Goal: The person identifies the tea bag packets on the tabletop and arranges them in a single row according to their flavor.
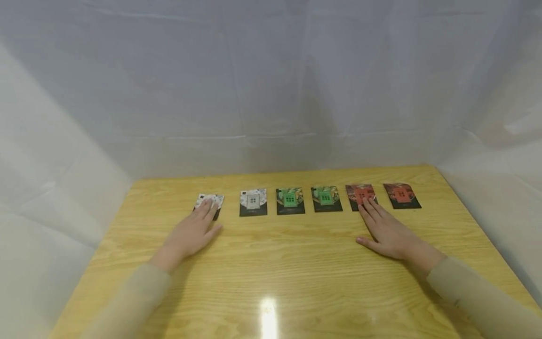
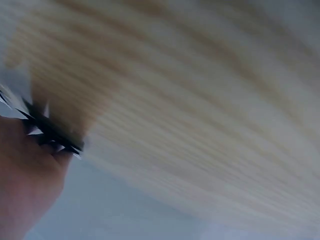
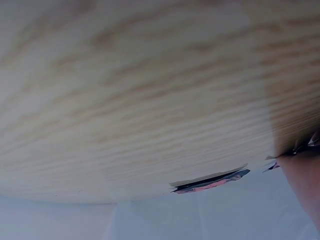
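A row of small flat packets lies on the wooden table. My left hand (image 1: 192, 234) has its straight fingers resting on the leftmost white packet (image 1: 213, 198), covering much of it. Its dark edge also shows beside the hand in the left wrist view. To its right come another white packet (image 1: 253, 202), a green packet (image 1: 290, 201) and a second green packet (image 1: 326, 198). My right hand (image 1: 389, 234) touches the lower part of a red packet (image 1: 357, 192) with outstretched fingertips, thumb spread to the left. Another red packet (image 1: 402, 196) lies at the row's right end.
The wooden table (image 1: 271, 254) reaches toward me, with a bright glare spot near its front. White sheeting (image 1: 271, 94) hangs behind the table's far edge and along both sides.
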The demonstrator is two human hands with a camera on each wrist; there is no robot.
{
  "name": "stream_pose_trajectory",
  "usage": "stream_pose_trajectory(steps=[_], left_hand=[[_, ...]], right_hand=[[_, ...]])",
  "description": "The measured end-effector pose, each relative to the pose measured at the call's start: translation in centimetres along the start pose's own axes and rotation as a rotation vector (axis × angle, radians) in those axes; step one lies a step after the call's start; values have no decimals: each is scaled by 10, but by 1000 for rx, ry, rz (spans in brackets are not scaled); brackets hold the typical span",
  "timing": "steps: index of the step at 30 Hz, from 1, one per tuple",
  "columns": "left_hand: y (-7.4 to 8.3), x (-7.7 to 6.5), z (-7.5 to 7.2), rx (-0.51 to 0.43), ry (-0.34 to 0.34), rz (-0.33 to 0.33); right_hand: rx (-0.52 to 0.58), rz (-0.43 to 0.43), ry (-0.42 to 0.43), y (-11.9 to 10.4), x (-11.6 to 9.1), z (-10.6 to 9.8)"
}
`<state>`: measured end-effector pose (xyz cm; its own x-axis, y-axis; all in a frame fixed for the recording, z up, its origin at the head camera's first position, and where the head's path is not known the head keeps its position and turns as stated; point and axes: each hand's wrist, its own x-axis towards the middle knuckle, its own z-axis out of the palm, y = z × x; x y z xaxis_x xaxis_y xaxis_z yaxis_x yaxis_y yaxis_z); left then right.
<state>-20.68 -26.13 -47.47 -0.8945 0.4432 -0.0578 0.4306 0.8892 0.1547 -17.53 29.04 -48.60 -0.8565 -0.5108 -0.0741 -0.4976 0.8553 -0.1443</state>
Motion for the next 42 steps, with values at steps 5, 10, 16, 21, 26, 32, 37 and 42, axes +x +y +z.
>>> stream_pose_trajectory(steps=[5,10,16,21,26,32,37,42], left_hand=[[12,11,1,7,-29,-58],[23,18,1,38,-34,-76],[33,21,-1,38,-27,-100],[37,21,0,59,-43,-124],[42,20,-1,69,-53,-142],[43,21,-2,78,-59,-143],[43,21,-1,77,-61,-144],[43,21,-2,57,-57,-148]], right_hand=[[27,-7,14,2,-1,3],[46,-43,69,6,-1,9],[41,-59,99,7,-1,10],[30,-36,61,3,-1,4],[-1,-12,7,1,0,0],[-16,-6,-8,3,0,1],[-17,-9,-6,2,0,1],[-12,-8,-5,2,0,0]])
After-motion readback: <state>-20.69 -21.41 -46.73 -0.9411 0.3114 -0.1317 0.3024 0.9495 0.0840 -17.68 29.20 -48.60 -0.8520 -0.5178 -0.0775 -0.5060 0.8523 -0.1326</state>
